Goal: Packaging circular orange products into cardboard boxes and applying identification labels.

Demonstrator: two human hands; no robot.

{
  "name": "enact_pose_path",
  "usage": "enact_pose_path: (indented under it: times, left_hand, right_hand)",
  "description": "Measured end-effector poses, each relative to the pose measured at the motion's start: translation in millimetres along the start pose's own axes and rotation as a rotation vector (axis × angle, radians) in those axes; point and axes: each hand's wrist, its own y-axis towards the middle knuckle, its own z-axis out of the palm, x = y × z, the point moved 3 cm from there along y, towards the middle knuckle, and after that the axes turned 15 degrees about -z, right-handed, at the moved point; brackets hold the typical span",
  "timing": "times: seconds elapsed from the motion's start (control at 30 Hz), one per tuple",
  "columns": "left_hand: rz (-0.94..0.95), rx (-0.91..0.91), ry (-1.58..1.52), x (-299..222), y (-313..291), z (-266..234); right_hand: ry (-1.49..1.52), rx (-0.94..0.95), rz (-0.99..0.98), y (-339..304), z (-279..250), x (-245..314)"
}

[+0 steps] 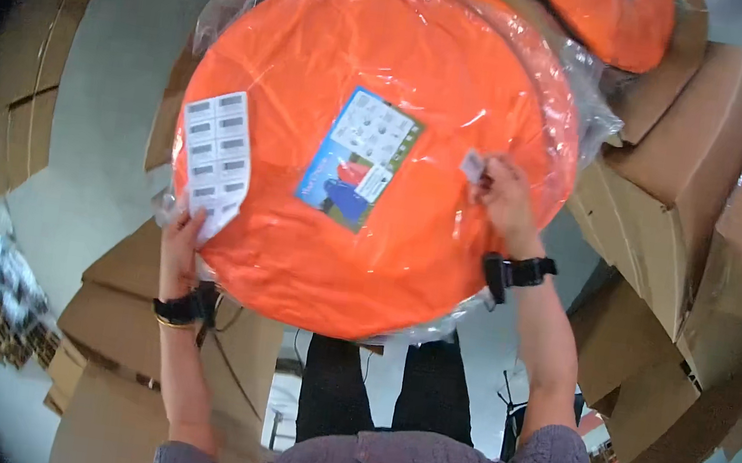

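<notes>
A large round orange fabric disc [318,65] in a clear plastic bag lies flat in front of me. On its middle is a printed card [359,160] in blue, green and white, seen through the film. At the disc's left edge my left hand [182,233] grips the lower end of a white sheet of barcode labels [217,155], fingers closed on it. Over the right part of the disc, my right hand [505,198] pinches a small white label [472,165], apart from the card. Each wrist wears a black band.
Open cardboard boxes [671,159] stand to the right, with another orange bagged disc [619,21] at the far right. More cardboard [116,282] lies at the lower left. Clear plastic-wrapped goods [6,263] sit on the floor at the far left.
</notes>
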Motion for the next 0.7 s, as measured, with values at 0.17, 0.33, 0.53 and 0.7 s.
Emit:
enact_pose_path:
  times: [0.17, 0.33, 0.53, 0.7]
  left_hand:
    - [-0.226, 0.042, -0.152, 81, -51, 25]
    - [-0.340, 0.169, -0.376, 156, -79, 83]
    - [-0.454, 0.310, -0.452, 201, -141, 131]
    - [-0.455, 0.696, 0.395, 145, -163, 118]
  right_hand:
    - [-0.234, -0.087, -0.026, -4, 3, 31]
    - [-0.369, -0.169, -0.022, -37, 24, 28]
    - [-0.283, -0.333, 0.088, -126, 48, -12]
    - [-0.057, -0.400, 0.062, -137, 60, -36]
